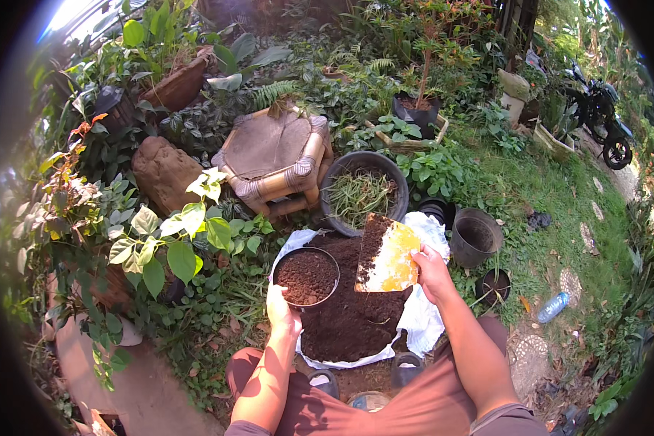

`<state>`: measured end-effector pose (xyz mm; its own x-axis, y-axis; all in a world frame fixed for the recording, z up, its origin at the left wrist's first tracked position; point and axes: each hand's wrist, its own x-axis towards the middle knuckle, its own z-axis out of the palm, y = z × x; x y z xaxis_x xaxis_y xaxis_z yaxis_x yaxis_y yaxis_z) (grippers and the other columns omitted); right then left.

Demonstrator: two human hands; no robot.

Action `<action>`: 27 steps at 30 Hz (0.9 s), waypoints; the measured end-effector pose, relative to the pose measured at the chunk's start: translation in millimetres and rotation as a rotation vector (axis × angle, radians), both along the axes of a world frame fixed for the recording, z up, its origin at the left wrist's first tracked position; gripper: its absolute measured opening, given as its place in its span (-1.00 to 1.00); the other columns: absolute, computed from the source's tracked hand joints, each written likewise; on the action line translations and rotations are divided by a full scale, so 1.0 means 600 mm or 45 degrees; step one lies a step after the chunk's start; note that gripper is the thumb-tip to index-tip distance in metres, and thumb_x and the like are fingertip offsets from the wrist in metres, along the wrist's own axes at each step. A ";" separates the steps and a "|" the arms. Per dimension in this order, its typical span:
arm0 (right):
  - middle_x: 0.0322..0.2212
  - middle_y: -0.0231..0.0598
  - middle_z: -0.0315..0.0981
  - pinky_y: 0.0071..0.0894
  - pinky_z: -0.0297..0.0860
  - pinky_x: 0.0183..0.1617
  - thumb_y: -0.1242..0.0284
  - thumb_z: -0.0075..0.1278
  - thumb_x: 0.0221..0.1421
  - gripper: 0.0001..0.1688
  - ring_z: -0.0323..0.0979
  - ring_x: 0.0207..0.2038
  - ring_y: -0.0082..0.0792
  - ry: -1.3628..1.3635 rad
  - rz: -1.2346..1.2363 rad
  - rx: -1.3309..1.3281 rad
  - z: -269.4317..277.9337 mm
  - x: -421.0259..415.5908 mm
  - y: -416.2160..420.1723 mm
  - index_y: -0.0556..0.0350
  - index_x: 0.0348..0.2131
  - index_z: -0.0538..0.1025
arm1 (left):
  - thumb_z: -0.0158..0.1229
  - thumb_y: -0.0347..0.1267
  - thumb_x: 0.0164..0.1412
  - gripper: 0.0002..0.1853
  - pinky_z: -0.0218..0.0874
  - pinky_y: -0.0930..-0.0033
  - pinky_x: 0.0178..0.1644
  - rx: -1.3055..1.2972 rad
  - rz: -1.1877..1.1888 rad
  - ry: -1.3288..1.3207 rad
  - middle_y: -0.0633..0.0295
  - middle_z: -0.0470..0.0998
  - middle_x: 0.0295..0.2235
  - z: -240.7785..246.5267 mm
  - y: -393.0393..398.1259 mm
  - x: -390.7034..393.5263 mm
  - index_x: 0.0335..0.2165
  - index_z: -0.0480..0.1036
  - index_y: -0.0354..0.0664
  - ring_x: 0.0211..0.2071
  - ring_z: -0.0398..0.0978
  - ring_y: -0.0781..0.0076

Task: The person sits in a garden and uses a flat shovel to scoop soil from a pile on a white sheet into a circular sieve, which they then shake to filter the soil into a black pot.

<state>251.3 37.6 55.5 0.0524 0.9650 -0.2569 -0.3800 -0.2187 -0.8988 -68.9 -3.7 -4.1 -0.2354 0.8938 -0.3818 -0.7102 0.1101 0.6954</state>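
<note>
My left hand (282, 312) grips the near left rim of a round pot filled with brown soil (307, 276). In my right hand (434, 273) is a flat, yellow and white rectangular board (391, 255), held by its right edge; dark soil clings to its left side. Both are above a heap of dark soil (354, 332) spread on a white sheet or sack (426, 321). Just beyond the heap stands a dark basin (401, 192) holding cut green and dry plant stems (362, 196).
A bamboo stool (272, 147) stands behind the heap, beside a large rock (165, 173). To the right are an empty black pot (475, 237), a small pot (493, 287) and a plastic bottle (553, 307). My sandals (407, 370) are at the sheet's near edge.
</note>
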 end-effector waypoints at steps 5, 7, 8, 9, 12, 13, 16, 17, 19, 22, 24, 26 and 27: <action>-0.32 -0.26 0.54 -0.53 0.42 -0.18 0.51 -0.15 0.27 -0.75 0.51 -0.32 -0.54 -0.159 0.014 0.109 0.005 -0.006 -0.009 0.24 -0.07 0.37 | 0.00 -0.35 0.19 -0.82 0.33 0.13 0.00 0.002 -0.036 -0.017 0.21 0.47 -0.22 -0.028 -0.014 0.036 -0.23 0.37 -0.15 -0.14 0.46 0.26; -0.31 -0.27 0.54 -0.55 0.43 -0.14 0.45 -0.12 0.31 -0.74 0.52 -0.29 -0.55 -0.207 0.025 0.169 -0.002 -0.013 -0.017 0.21 -0.06 0.36 | 0.00 -0.33 0.25 -0.84 0.29 0.15 0.05 0.060 -0.045 0.038 0.22 0.46 -0.22 -0.061 -0.016 0.033 -0.23 0.36 -0.16 -0.11 0.44 0.28; -0.30 -0.27 0.54 -0.55 0.42 -0.14 0.46 -0.11 0.31 -0.73 0.52 -0.29 -0.56 -0.192 0.042 0.191 -0.007 -0.018 -0.016 0.22 -0.05 0.35 | -0.04 -0.32 0.16 -0.63 0.35 0.04 0.04 0.080 -0.032 0.147 0.09 0.50 -0.08 -0.092 -0.011 0.029 -0.06 0.36 -0.21 -0.08 0.50 0.14; -0.29 -0.26 0.54 -0.54 0.41 -0.14 0.46 -0.11 0.31 -0.73 0.51 -0.28 -0.56 -0.184 0.049 0.211 -0.011 -0.019 -0.013 0.22 -0.04 0.35 | -0.04 -0.32 0.16 -0.63 0.35 0.04 0.05 0.085 -0.041 0.135 0.10 0.50 -0.08 -0.090 -0.011 0.033 -0.06 0.36 -0.22 -0.09 0.50 0.14; -0.30 -0.26 0.54 -0.55 0.40 -0.15 0.51 -0.13 0.31 -0.77 0.49 -0.29 -0.58 -0.151 0.035 0.244 -0.017 -0.034 -0.018 0.25 -0.07 0.36 | -0.03 -0.33 0.17 -0.64 0.34 0.08 0.06 0.129 -0.036 0.108 0.10 0.50 -0.09 -0.078 -0.007 0.049 -0.07 0.36 -0.24 -0.10 0.51 0.16; -0.31 -0.27 0.54 -0.55 0.39 -0.16 0.53 -0.14 0.31 -0.79 0.48 -0.30 -0.60 -0.137 0.028 0.252 -0.015 -0.040 -0.020 0.26 -0.09 0.36 | -0.03 -0.34 0.17 -0.64 0.34 0.09 0.05 0.152 -0.043 0.121 0.11 0.51 -0.09 -0.081 -0.006 0.050 -0.07 0.36 -0.24 -0.11 0.51 0.17; -0.26 -0.26 0.52 -0.55 0.39 -0.12 0.50 -0.15 0.35 -0.78 0.46 -0.25 -0.60 -0.166 0.072 0.322 -0.021 -0.051 -0.030 0.27 -0.07 0.35 | -0.04 -0.38 0.19 -0.65 0.33 0.15 0.05 0.242 -0.114 0.116 0.15 0.52 -0.09 -0.055 -0.008 0.062 -0.05 0.37 -0.22 -0.09 0.50 0.24; -0.25 -0.25 0.52 -0.54 0.39 -0.11 0.49 -0.15 0.36 -0.78 0.46 -0.24 -0.60 -0.190 0.072 0.349 -0.023 -0.054 -0.033 0.27 -0.07 0.34 | -0.04 -0.38 0.19 -0.64 0.33 0.15 0.05 0.229 -0.133 0.120 0.16 0.52 -0.09 -0.049 -0.007 0.067 -0.03 0.37 -0.22 -0.08 0.49 0.25; -0.23 -0.29 0.50 -0.54 0.35 -0.07 0.46 -0.13 0.37 -0.76 0.43 -0.20 -0.60 -0.164 0.129 0.363 -0.022 -0.065 -0.042 0.26 -0.06 0.35 | -0.05 -0.39 0.20 -0.63 0.32 0.17 0.07 0.201 -0.163 0.127 0.17 0.51 -0.08 -0.036 -0.010 0.073 -0.01 0.37 -0.21 -0.06 0.48 0.27; -0.23 -0.37 0.47 -0.54 0.30 -0.03 0.44 -0.11 0.37 -0.75 0.39 -0.18 -0.62 -0.199 0.154 0.391 -0.026 -0.079 -0.049 0.23 -0.05 0.36 | -0.06 -0.46 0.21 -0.44 0.20 0.28 0.20 0.165 -0.224 0.113 0.10 0.44 0.06 -0.011 -0.015 0.082 0.19 0.22 -0.29 0.06 0.41 0.29; -0.23 -0.37 0.47 -0.54 0.30 -0.02 0.44 -0.11 0.37 -0.75 0.39 -0.18 -0.62 -0.228 0.152 0.407 -0.028 -0.083 -0.051 0.22 -0.05 0.36 | -0.03 -0.45 0.22 -0.44 0.17 0.29 0.22 0.155 -0.243 0.093 0.09 0.42 0.08 -0.001 -0.014 0.090 0.20 0.21 -0.30 0.08 0.39 0.29; -0.23 -0.38 0.47 -0.54 0.29 -0.01 0.43 -0.10 0.37 -0.74 0.39 -0.16 -0.61 -0.230 0.120 0.421 -0.030 -0.092 -0.053 0.22 -0.04 0.36 | 0.00 -0.44 0.24 -0.43 0.14 0.31 0.25 0.178 -0.260 0.053 0.08 0.41 0.09 0.003 -0.013 0.095 0.21 0.20 -0.30 0.11 0.37 0.30; -0.23 -0.38 0.47 -0.54 0.29 -0.02 0.42 -0.09 0.36 -0.73 0.39 -0.16 -0.61 -0.233 0.115 0.427 -0.030 -0.096 -0.054 0.22 -0.04 0.36 | 0.02 -0.43 0.25 -0.42 0.12 0.31 0.26 0.171 -0.270 0.060 0.08 0.40 0.10 -0.004 -0.012 0.093 0.22 0.19 -0.30 0.12 0.36 0.30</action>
